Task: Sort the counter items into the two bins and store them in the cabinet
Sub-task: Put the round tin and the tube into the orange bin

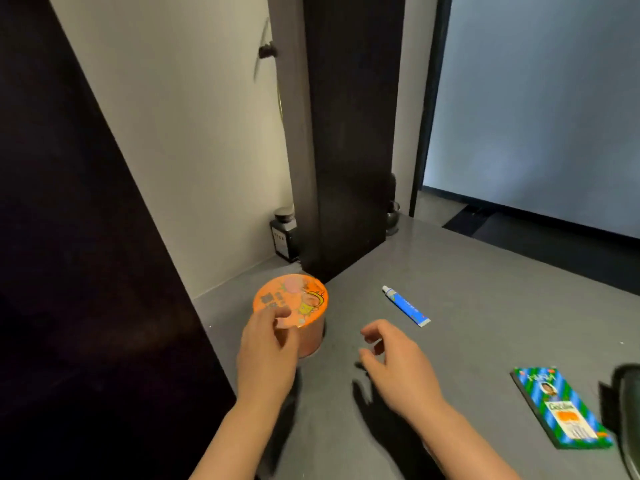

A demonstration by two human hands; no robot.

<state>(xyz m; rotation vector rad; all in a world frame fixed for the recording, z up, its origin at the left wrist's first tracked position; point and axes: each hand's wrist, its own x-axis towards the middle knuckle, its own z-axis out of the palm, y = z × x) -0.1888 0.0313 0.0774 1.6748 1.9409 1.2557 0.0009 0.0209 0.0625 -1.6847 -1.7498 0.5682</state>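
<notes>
Left hand [268, 351] at centre of frame, fingers curled round orange cup [291, 306], cup standing on counter [467, 306]; right hand [391, 362] beside it, fingers apart, loosely bent, holding nothing; tube [406, 305] right of centre, green box [561, 407] lower right, both lying on counter; no bins visible; sorting seems hardly begun, storing in cabinet all left.

Your matte grey tabletop [467, 306] carried an orange-lidded round cup [292, 303], a blue-and-white tube [406, 305], a green-and-blue striped flat box [561, 408] and a dark glass bottle [283, 239].
</notes>
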